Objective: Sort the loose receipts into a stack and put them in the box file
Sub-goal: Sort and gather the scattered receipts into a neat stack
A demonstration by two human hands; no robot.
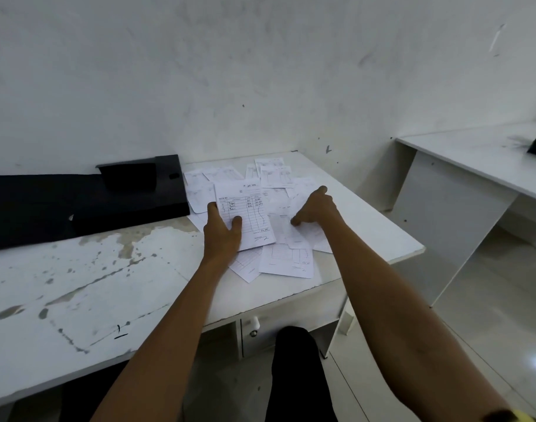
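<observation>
Left hand (pixel 223 236) pinching 1 handwritten receipt (pixel 245 216) between thumb and fingers, right hand (pixel 314 208) spread flat on the loose receipts (pixel 286 260) beside that grip, black box file (pixel 132 193) beyond it: thin sheets may slide off the desk edge (pixel 367 263).

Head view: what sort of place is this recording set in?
Probably a plain office or back room. A worn white desk stands against a bare wall, strewn with handwritten receipts, a black box file beside them, and a second white desk to the right.
</observation>
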